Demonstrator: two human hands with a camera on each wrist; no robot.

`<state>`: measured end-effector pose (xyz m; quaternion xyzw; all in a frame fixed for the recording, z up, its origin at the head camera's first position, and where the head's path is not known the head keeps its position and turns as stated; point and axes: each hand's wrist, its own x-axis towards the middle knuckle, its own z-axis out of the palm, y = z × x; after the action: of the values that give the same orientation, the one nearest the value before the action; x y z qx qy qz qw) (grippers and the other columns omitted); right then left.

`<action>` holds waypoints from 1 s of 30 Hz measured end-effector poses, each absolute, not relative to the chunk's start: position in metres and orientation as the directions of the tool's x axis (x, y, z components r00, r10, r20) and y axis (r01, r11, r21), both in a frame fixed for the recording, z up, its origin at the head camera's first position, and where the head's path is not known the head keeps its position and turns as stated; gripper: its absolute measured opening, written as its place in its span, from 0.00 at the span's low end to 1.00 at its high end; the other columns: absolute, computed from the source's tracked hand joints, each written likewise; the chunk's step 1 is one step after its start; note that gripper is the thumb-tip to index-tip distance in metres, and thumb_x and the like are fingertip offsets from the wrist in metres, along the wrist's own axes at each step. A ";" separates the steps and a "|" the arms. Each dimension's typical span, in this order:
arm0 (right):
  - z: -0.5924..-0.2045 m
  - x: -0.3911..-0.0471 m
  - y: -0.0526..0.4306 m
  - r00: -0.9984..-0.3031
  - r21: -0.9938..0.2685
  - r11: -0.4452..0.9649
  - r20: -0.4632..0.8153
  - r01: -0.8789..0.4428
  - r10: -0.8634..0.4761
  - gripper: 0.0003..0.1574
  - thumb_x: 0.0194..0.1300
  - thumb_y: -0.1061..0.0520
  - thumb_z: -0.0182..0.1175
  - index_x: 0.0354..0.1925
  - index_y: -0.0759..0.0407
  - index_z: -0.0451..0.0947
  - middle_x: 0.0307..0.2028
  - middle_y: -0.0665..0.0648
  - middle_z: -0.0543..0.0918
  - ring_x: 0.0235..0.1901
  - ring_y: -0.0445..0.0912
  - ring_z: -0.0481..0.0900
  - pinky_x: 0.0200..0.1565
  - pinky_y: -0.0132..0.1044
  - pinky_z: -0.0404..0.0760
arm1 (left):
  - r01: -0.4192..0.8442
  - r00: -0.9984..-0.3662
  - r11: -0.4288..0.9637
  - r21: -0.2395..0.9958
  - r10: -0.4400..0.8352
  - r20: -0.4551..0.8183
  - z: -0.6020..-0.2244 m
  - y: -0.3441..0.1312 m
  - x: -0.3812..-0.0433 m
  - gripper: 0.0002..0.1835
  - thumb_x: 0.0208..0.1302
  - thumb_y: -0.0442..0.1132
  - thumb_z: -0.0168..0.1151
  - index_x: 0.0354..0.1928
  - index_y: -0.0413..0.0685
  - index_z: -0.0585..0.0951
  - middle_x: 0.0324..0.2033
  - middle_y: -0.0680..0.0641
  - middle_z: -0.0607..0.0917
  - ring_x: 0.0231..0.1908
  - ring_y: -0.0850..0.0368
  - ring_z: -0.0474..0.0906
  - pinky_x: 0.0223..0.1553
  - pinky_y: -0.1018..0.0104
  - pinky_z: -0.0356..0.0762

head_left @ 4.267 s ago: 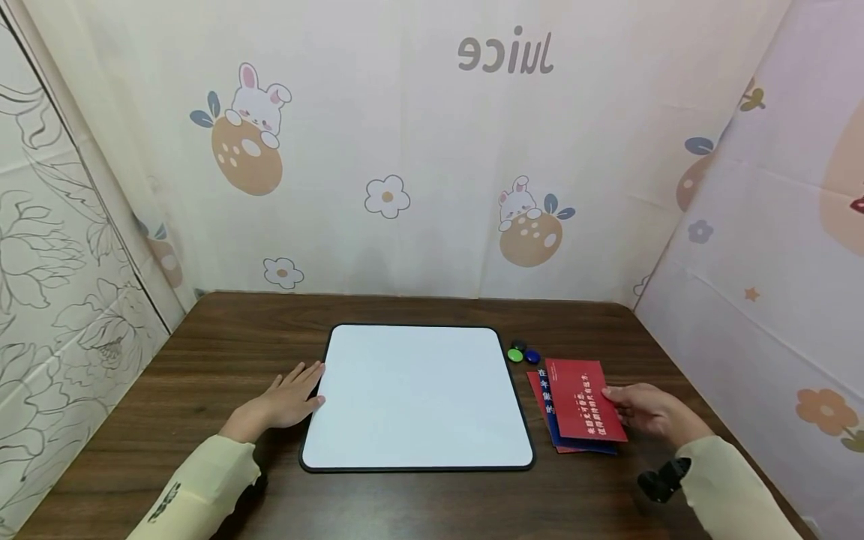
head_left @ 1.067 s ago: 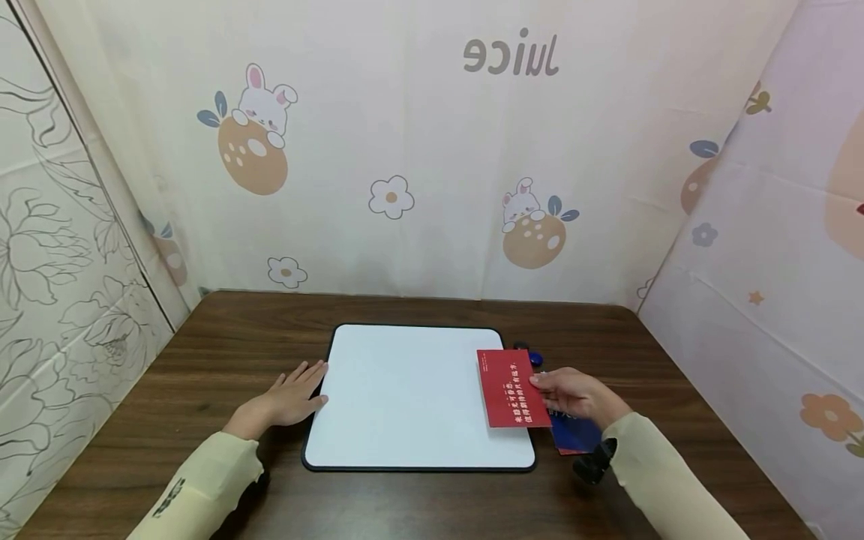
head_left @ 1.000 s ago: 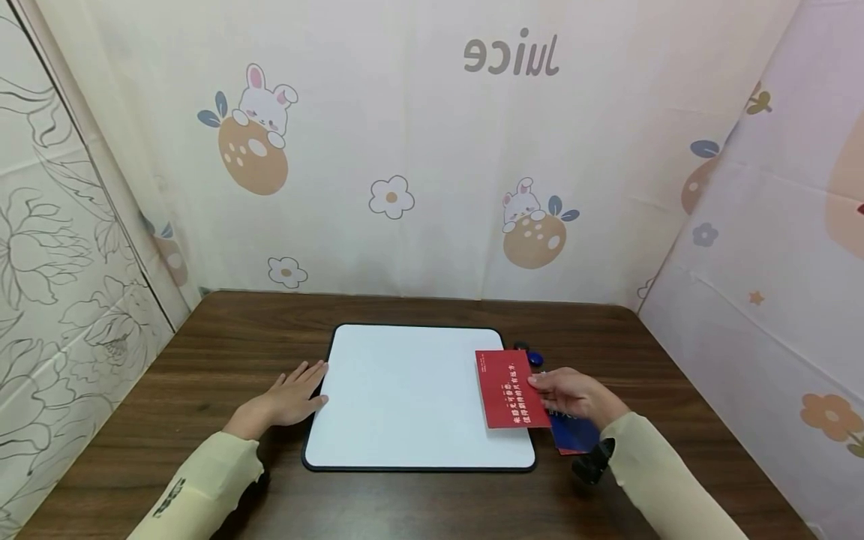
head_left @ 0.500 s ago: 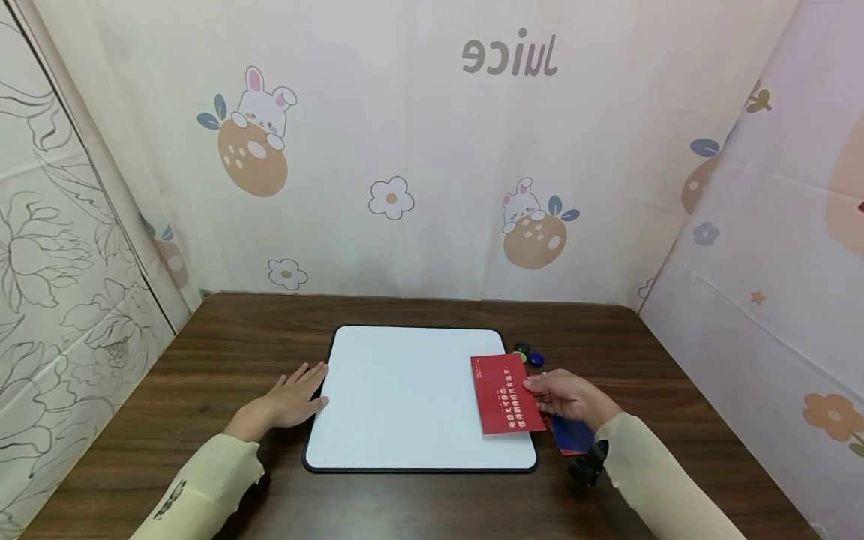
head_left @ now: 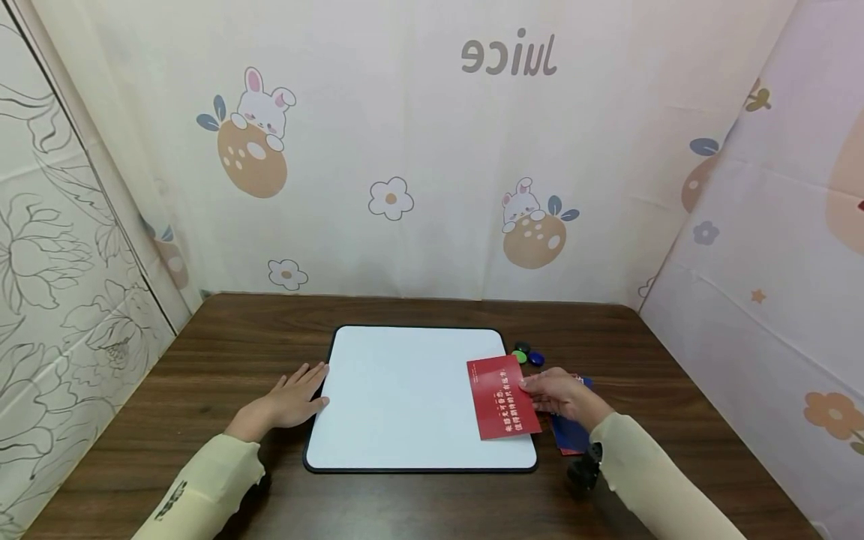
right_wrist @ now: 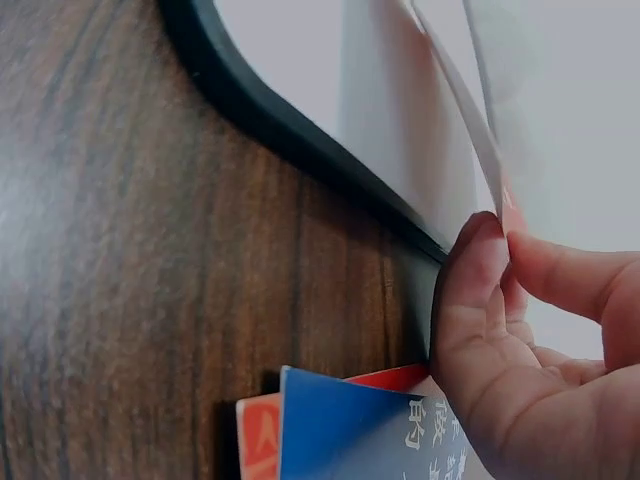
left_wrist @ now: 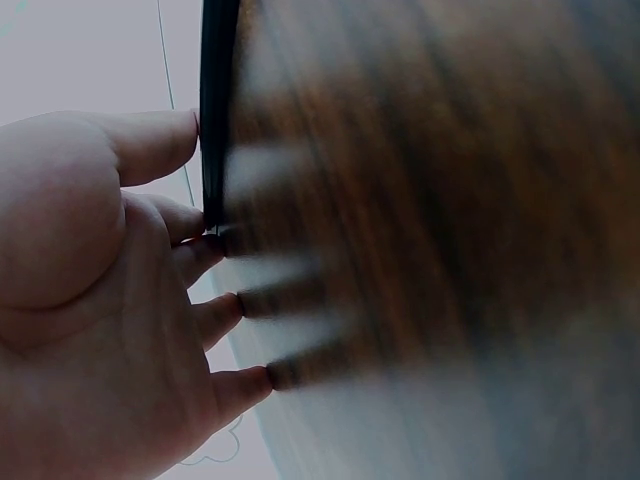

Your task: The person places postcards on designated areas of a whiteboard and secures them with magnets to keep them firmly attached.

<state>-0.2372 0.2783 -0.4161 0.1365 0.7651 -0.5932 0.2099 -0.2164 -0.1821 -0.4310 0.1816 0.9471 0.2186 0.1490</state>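
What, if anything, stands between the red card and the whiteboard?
Nothing visible: the right hand pinches the red card over the right side of the whiteboard; the right wrist view shows only a gap. The discs lie off to the right.

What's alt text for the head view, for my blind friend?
A person's right grip pinches a red card over the right side of a white board; the left grip touches its left edge. Farther right lie more cards and three small discs.

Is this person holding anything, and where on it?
A red card with pale lettering, pinched at its right edge by the right grip. The left grip only touches one edge of the whiteboard.
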 end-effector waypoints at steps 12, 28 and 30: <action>-0.419 -0.233 0.263 -0.913 -0.836 0.378 -0.400 0.399 0.080 0.18 0.66 0.63 0.59 0.48 0.77 0.73 0.31 0.60 0.83 0.25 0.44 0.78 0.31 0.35 0.81 | 0.283 -0.890 0.831 0.478 0.414 -0.192 -0.431 -0.182 -0.217 0.35 0.73 0.45 0.49 0.72 0.33 0.51 0.71 0.32 0.50 0.69 0.30 0.39 0.62 0.30 0.35; -0.422 -0.230 0.252 -0.929 -0.807 0.460 -0.339 0.370 0.152 0.15 0.64 0.62 0.61 0.42 0.76 0.78 0.29 0.60 0.83 0.25 0.45 0.79 0.30 0.36 0.82 | 0.286 -0.889 0.832 0.475 0.415 -0.191 -0.432 -0.183 -0.217 0.35 0.73 0.45 0.48 0.72 0.33 0.51 0.71 0.32 0.49 0.69 0.30 0.39 0.62 0.30 0.34; -0.421 -0.229 0.251 -0.927 -0.801 0.468 -0.339 0.374 0.161 0.14 0.64 0.63 0.61 0.41 0.75 0.78 0.29 0.60 0.83 0.24 0.45 0.79 0.30 0.36 0.82 | 0.284 -0.889 0.833 0.474 0.414 -0.195 -0.432 -0.183 -0.218 0.35 0.73 0.45 0.48 0.72 0.33 0.51 0.71 0.32 0.49 0.70 0.31 0.39 0.63 0.31 0.34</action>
<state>-0.2291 0.2512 -0.4210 0.1573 0.8498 -0.4912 0.1086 -0.2177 -0.1830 -0.4324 0.1844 0.9462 0.2220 0.1463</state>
